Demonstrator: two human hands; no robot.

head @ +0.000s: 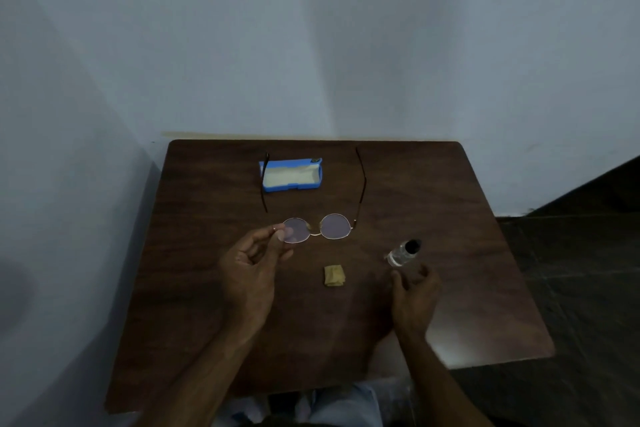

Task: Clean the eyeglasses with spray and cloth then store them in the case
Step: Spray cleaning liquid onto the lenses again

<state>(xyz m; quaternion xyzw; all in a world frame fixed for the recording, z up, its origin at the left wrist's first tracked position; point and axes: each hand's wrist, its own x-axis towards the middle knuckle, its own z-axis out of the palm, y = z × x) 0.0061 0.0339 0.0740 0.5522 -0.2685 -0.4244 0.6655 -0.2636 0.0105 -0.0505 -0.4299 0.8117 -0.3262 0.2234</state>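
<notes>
The small clear spray bottle with a black cap (403, 253) sits just beyond the loosely curled, empty fingers of the right hand (415, 291), while the left hand (252, 263) pinches the gold-rimmed round eyeglasses (334, 226) left of that bottle.

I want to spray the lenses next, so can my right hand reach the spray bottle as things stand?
Probably yes. The right hand is empty and right beside the spray bottle, with nothing between them. The left hand pinches the eyeglasses well off to the side, out of the way.

Plain room, wooden table (467, 295), pale wall (311, 28)
</notes>
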